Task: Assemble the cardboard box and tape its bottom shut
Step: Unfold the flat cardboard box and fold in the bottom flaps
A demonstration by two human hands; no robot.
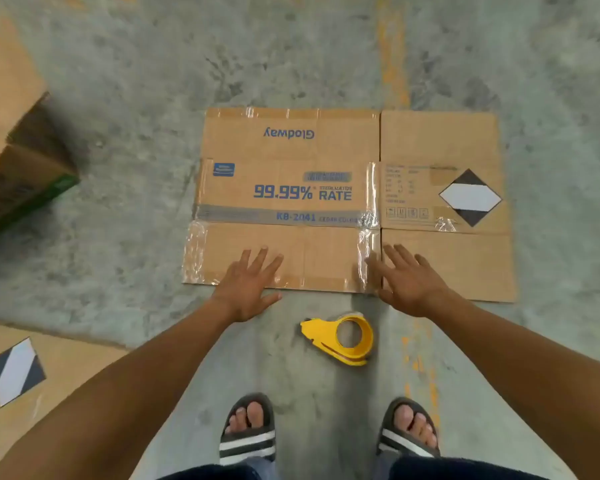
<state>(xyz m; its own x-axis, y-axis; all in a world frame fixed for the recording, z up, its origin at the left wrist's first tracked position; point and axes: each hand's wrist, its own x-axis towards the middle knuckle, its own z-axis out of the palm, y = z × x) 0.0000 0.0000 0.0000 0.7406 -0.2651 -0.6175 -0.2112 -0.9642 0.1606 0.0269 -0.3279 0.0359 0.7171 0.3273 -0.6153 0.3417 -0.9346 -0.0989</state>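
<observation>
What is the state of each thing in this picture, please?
cardboard box: folded flat on the floor, not assembled, old clear tape on its flaps.
tape dispenser: lying on the floor near the feet, untouched.
left hand: open, fingers spread, at the box's near edge.
right hand: open, fingers spread, at the box's near edge.
second box: standing at the far left, flaps open.

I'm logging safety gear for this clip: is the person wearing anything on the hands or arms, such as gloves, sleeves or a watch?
Nothing shows. The left hand and right hand are bare, without gloves or rings, and both forearms are uncovered, with no sleeves, watch or bands as far as the picture reaches. There are no markings or cables on them.
</observation>
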